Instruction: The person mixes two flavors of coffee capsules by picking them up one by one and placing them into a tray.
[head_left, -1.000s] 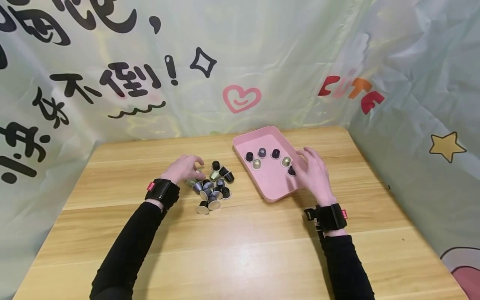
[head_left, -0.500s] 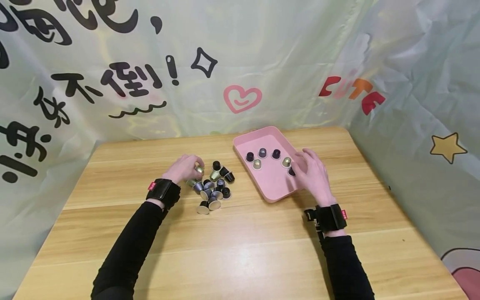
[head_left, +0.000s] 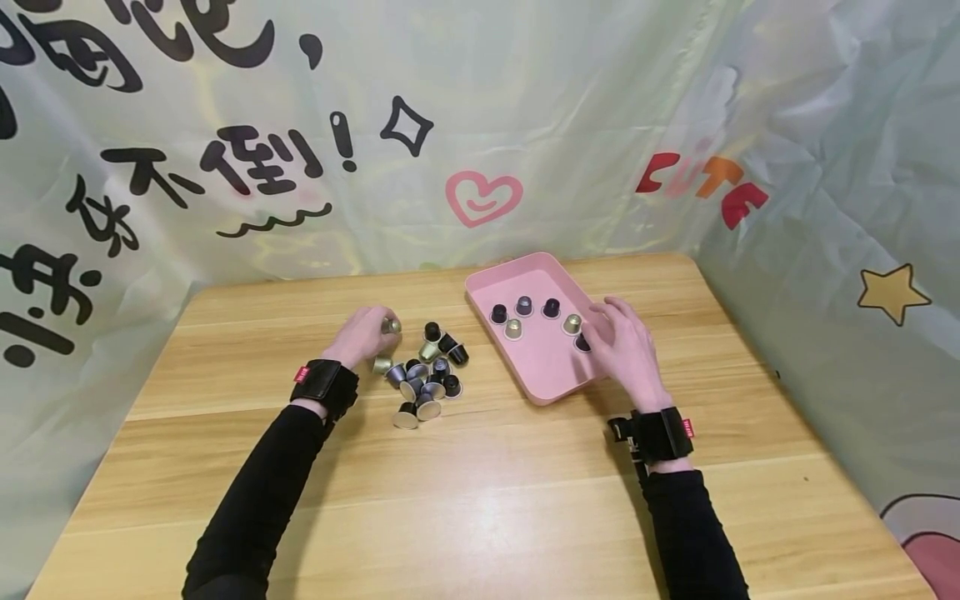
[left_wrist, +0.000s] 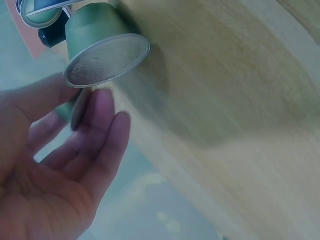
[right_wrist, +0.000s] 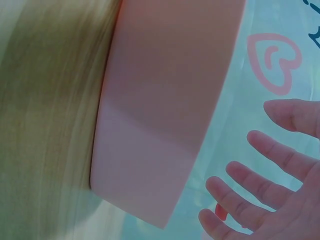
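My left hand (head_left: 358, 335) pinches a pale green-gold coffee capsule (head_left: 391, 326) just behind a loose pile of capsules on the table. In the left wrist view the fingers hide most of the held capsule (left_wrist: 81, 109). Close by, a green capsule (left_wrist: 100, 30) lies on its side with its foil lid showing. The pile mixes blue-grey (head_left: 396, 376), black (head_left: 452, 384) and green capsules. My right hand (head_left: 626, 350) is over the right edge of a pink tray (head_left: 551, 371), fingers spread and holding nothing. Several black, grey and gold capsules stand lid-down inside the tray.
The wooden table (head_left: 480, 500) runs back to a printed fabric backdrop (head_left: 570, 150), with another fabric side on the right. The tray's raised wall (right_wrist: 150, 125) shows in the right wrist view.
My left hand has taken hold of the green-gold capsule and drawn it slightly back and left from the pile. The right hand has barely moved.
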